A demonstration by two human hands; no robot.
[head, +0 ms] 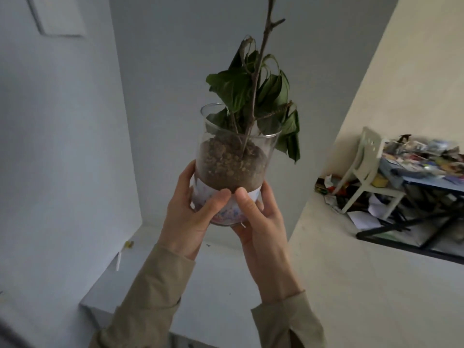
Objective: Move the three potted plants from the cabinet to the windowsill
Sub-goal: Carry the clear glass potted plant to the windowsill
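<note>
- Both hands, left hand and right hand, clasp the glass potted plant at its base, held aloft at centre.
- Carrying step, I judge; neither cabinet nor windowsill is identifiable.
- Next: keep it upright, lower onto the sill.

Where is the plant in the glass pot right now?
In the head view's middle, the glass pot is up in the air, held between the left hand and right hand, above a white ledge.

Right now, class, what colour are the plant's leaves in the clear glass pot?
Dark green leaves, head view.
</note>
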